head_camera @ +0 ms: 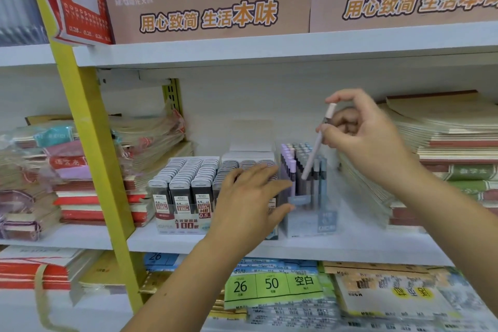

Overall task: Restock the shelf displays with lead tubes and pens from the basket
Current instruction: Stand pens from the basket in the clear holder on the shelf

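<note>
Two hands in shot, and both are bare. Left hand (pixel 250 197) first: a broad, smooth back, knuckles faintly showing, fingers (pixel 258 171) slim and tapering, the tips softened by blur. The left forearm (pixel 183 286) is bare right down to the bottom edge of the view, slender, narrowing at the wrist. Over to the right hand (pixel 369 140): bare too, but smeared with blur, so nails and fine detail can't be read. The right forearm (pixel 452 213) is uncovered out to the frame's edge.
</note>
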{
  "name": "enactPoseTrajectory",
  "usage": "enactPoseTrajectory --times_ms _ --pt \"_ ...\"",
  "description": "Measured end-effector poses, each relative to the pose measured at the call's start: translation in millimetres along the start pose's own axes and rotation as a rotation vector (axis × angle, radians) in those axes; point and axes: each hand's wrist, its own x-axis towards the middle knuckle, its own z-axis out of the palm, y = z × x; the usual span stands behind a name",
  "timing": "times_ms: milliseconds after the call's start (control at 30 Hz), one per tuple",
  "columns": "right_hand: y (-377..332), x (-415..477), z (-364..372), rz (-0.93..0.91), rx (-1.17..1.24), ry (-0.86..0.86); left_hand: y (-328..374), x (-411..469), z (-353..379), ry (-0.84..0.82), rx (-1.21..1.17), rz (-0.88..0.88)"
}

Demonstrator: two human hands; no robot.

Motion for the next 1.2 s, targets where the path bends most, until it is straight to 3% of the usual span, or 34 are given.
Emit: enactPoseTrajectory --times_ms 300,1067,1200 --pt "36 3 39 -0.072 -0.371 -0.115 -2 -2 8 0.075 0.026 0.048" --pt "35 5 38 0.008 -0.371 -0.172 -4 -2 11 0.095 0.001 0.027" --pt "45 7 40 -0.031 -0.564 -0.149 -5 -2 11 0.088 -0.003 0.024"
